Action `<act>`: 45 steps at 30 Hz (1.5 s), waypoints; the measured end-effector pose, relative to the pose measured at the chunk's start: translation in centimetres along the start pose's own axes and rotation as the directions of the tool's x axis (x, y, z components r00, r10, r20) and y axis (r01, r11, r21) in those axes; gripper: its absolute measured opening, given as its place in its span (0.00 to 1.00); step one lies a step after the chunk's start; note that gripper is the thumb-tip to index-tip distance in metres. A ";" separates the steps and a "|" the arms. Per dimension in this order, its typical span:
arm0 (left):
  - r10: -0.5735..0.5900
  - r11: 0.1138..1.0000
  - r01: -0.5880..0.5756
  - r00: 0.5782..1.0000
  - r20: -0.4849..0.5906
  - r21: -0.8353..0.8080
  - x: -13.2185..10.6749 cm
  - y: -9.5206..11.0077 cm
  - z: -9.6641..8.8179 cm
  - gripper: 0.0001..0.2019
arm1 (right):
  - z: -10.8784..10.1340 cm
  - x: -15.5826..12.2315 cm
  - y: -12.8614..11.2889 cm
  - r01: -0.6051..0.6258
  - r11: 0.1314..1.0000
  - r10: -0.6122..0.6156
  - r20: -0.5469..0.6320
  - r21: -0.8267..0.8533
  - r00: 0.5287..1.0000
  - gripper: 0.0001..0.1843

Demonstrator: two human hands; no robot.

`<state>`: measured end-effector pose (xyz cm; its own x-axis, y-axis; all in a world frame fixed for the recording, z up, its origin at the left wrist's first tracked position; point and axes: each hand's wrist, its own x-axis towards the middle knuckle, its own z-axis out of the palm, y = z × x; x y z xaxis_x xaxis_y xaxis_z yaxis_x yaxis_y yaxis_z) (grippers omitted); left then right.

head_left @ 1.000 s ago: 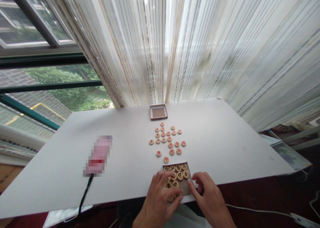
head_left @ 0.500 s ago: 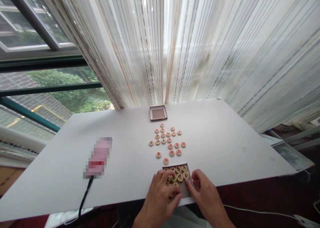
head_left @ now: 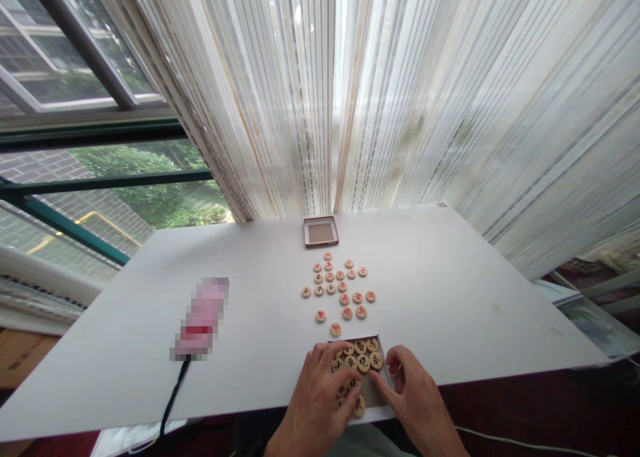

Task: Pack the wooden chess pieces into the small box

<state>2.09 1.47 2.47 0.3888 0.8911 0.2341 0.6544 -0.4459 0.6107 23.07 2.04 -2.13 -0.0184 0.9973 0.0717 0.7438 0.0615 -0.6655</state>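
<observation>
Both hands were down at the near edge of the white table, working in a shallow box. The left hand lay spread over the black-marked wooden discs inside, fingers pressing on them rather than pinching one, as far as the angle showed. The right hand curled loosely against the box's right wall, holding nothing I could make out. So the black set looked mostly packed, while the red-marked discs sat loose mid-table, and the lid waited beyond them by the curtain
</observation>
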 end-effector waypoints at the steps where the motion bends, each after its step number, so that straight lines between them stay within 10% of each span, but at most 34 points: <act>1: -0.001 1.000 0.001 1.000 -0.020 0.006 0.2 -0.3 -0.3 0.09 | -0.2 0.1 0.0 -0.008 1.000 0.008 0.011 0.026 1.000 0.12; 11: 0.005 0.994 0.027 0.960 -0.280 0.108 7.0 -10.3 -5.2 0.10 | -2.3 2.3 -0.1 -0.005 0.971 0.043 -0.157 0.237 0.987 0.15; 19: -0.082 0.993 0.101 0.965 -0.248 0.067 7.9 -14.9 -4.3 0.15 | -1.7 3.4 0.5 0.010 0.940 0.055 -0.181 0.342 0.982 0.16; 36: -0.157 0.987 0.145 0.954 -0.256 -0.066 7.6 -13.8 -4.7 0.11 | -1.3 3.4 0.4 0.023 0.976 0.022 -0.203 0.218 0.979 0.17; 45: -0.077 0.939 -0.006 0.971 -0.227 -0.344 7.1 -7.7 -6.6 0.13 | -1.7 3.7 0.0 -0.021 0.952 0.072 -0.156 0.305 0.985 0.16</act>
<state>-4.47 11.80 4.41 0.1801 0.9186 0.3517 0.3895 -0.3949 0.8320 24.17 5.63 -0.57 0.1399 0.9804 0.1388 0.5048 0.0500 -0.8618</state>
